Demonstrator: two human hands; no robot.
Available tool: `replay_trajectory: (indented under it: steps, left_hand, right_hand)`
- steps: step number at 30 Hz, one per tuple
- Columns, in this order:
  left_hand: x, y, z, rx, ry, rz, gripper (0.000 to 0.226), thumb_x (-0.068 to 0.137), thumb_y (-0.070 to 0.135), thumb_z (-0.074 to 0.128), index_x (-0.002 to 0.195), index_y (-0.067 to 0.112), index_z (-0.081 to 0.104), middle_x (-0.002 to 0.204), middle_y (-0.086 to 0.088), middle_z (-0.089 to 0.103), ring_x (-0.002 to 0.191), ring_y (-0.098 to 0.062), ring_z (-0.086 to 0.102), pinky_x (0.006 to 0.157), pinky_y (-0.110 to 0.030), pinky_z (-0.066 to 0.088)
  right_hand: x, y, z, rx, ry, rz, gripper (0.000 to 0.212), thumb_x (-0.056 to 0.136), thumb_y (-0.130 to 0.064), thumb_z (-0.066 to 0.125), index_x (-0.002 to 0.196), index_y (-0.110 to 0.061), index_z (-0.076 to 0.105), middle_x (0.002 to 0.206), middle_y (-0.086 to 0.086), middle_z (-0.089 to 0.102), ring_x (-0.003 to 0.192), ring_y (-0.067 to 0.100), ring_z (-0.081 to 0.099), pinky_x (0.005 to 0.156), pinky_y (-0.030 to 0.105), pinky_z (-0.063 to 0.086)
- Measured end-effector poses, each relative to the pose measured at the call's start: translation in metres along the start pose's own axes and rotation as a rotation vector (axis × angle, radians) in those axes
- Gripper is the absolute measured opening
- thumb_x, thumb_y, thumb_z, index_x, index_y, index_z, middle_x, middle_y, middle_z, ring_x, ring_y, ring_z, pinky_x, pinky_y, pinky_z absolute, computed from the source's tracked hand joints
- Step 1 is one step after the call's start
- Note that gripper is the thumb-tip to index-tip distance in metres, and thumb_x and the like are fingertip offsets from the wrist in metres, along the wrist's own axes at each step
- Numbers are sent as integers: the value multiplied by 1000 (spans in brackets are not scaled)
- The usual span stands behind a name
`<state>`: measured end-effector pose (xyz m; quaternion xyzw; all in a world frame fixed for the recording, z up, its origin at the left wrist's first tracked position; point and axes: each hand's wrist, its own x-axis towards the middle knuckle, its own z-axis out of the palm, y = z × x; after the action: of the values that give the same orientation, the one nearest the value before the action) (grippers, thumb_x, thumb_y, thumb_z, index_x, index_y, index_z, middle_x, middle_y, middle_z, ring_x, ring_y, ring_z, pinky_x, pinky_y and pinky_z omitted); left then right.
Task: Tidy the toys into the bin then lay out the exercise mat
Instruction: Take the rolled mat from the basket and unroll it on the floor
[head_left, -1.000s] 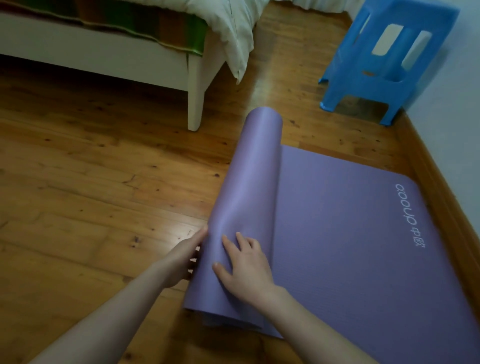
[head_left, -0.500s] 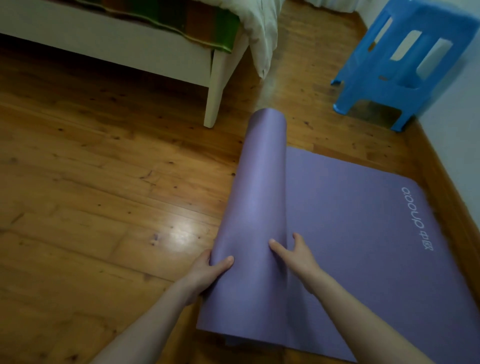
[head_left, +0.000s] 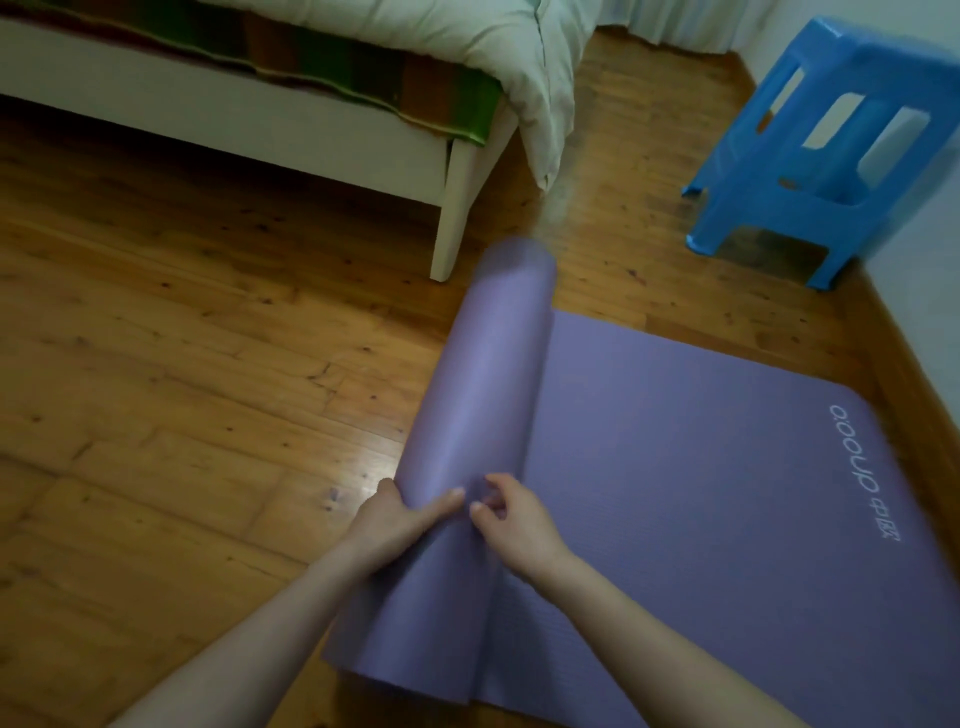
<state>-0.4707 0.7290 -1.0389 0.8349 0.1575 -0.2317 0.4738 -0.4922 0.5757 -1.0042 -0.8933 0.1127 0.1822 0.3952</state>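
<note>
A purple exercise mat (head_left: 701, 467) lies partly unrolled on the wooden floor, with white lettering near its right edge. Its rolled part (head_left: 488, 374) runs from the bed leg towards me. My left hand (head_left: 395, 519) grips the roll's left side, thumb on top. Against the roll's right side, where it meets the flat sheet, rests my right hand (head_left: 511, 514), its fingers curled. No toys or bin are in view.
A white bed frame (head_left: 322, 145) with a leg (head_left: 457, 218) stands just beyond the roll's far end, and a pale duvet (head_left: 535, 78) hangs off it. A blue plastic stool (head_left: 810, 156) sits at the back right by the wall (head_left: 930, 312). Wooden floor stretches to the left.
My hands have come closer together on the roll. The right hand has gone from flat on the roll to curled at its right side; the left now grips it from the left.
</note>
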Motion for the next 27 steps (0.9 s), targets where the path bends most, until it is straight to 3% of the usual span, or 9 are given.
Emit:
replay_trajectory:
  steps: [2,5,8,12,17,21,23,25,27]
  left_hand:
    - [-2,-7,-11,13,26,12,95,50,68,74,120,8,48,117,-8,59,107,-23,58,80,-28,45]
    - [-3,-14,-26,12,72,49,102,41,72,66,121,12,48,112,-1,58,102,-20,58,82,-29,45]
    - [-2,-17,-37,51,105,93,80,65,53,73,129,13,45,118,-6,60,92,-14,54,76,-23,41]
    - [0,-21,-53,170,107,86,60,79,37,67,129,13,45,103,-4,59,85,-13,55,64,-16,39]
    - [-10,-23,-62,267,77,44,53,82,36,64,127,13,48,95,-5,59,83,-16,56,65,-22,39]
    - [-7,-19,-67,462,159,80,44,91,27,51,130,8,45,126,-12,58,113,-24,55,81,-24,38]
    - [-5,-18,-68,421,251,130,38,92,20,50,128,7,48,127,-14,58,115,-25,55,84,-24,37]
    - [-5,-18,-70,337,313,175,48,89,28,55,131,7,45,129,-15,55,116,-26,53,89,-25,38]
    - [-2,-23,-77,329,267,149,84,76,50,64,142,11,29,143,-13,40,127,-26,43,102,-27,34]
  right_hand:
    - [11,-2,-4,136,90,17,44,91,-16,54,131,-1,44,104,14,62,103,26,60,87,26,42]
    - [18,6,-5,253,123,88,55,83,-19,67,129,0,42,105,7,54,92,16,55,69,14,39]
    - [17,9,8,533,-104,312,71,79,-34,71,135,-10,34,111,3,48,80,10,52,60,19,44]
    - [20,0,31,779,-297,427,56,82,-41,64,125,-9,46,114,7,59,85,18,58,61,26,46]
    - [18,-4,42,716,-328,396,53,84,-39,64,118,-2,49,115,12,62,96,26,62,64,31,51]
    - [25,-21,47,642,-330,337,60,81,-40,67,120,3,50,116,11,60,103,27,60,79,37,51]
    - [32,-31,55,501,-286,261,61,79,-43,68,117,3,53,112,10,60,104,26,59,81,34,50]
    - [38,-40,63,413,-250,164,45,80,-43,66,103,-4,59,99,8,60,95,20,59,78,28,48]
    - [41,-46,63,471,-227,78,22,87,-34,59,79,-13,59,82,5,56,79,15,53,58,20,41]
